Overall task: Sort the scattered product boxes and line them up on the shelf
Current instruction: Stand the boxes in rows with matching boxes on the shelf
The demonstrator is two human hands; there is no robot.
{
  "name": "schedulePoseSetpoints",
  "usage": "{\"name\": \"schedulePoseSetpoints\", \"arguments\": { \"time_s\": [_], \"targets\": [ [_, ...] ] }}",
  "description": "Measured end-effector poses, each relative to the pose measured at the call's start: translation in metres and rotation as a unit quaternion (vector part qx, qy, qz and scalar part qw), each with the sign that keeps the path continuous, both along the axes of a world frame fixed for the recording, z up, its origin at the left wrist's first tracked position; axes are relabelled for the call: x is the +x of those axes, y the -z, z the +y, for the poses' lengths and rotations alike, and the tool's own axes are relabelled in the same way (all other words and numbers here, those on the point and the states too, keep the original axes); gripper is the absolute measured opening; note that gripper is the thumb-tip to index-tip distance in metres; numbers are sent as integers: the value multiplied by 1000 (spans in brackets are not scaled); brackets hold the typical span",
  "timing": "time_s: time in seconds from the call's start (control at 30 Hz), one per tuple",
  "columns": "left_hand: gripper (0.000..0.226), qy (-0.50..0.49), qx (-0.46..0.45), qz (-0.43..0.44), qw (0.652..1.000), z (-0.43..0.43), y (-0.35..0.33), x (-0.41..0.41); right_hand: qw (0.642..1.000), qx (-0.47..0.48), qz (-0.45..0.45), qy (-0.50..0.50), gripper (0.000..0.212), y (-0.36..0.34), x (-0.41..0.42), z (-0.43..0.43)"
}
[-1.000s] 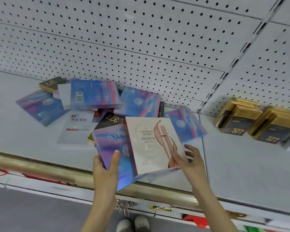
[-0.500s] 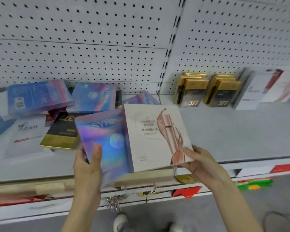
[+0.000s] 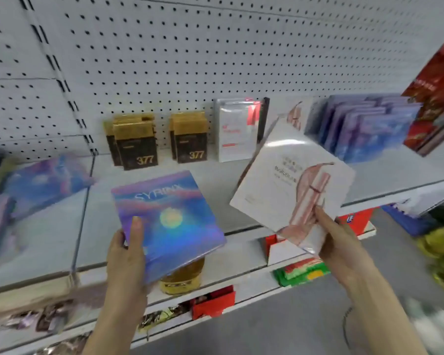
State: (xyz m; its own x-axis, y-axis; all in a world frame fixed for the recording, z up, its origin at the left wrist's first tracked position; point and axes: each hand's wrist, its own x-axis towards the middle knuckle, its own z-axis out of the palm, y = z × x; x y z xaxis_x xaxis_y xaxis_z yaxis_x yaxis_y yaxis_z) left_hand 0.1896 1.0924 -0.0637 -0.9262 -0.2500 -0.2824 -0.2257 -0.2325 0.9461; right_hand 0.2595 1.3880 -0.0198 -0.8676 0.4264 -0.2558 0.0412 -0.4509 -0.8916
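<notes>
Both boxes have parted since a moment ago. The white cardboard box printed with a pink bottle (image 3: pixel 290 185) now tilts clockwise, its top toward the back right of the grey metal shelf (image 3: pixel 215 180). The right hand (image 3: pixel 336 242) pinches its lower corner. The left hand (image 3: pixel 124 254) grips the holographic blue-purple SYRINX box (image 3: pixel 169 221), whose long axis and title point rearward, over the front edge. The fingers behind both boxes are hidden.

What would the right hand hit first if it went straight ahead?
Probably the standing white-and-red boxes at the back, ahead of the right hand and its white box; depth is unclear.
</notes>
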Motion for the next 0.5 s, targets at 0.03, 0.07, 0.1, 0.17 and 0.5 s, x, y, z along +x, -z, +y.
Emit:
{"name": "schedulePoseSetpoints", "arguments": {
  "time_s": [0.03,0.07,0.1,0.17,0.5],
  "targets": [
    [35,13,-7,-10,1000,20,4,5,999,30,-14,20,16,3,5,20],
    [36,18,-19,-15,1000,35,6,10,998,45,-23,41,12,4,9,38],
    [37,15,-26,-13,999,48,9,12,998,39,-24,52,13,6,12,57],
    [38,7,-29,-15,999,70,14,13,999,22,2,24,11,1,9,93],
    [26,-12,-52,5,999,181,25,-55,979,194,-52,-18,27,21,-128,223]
  ]
}}
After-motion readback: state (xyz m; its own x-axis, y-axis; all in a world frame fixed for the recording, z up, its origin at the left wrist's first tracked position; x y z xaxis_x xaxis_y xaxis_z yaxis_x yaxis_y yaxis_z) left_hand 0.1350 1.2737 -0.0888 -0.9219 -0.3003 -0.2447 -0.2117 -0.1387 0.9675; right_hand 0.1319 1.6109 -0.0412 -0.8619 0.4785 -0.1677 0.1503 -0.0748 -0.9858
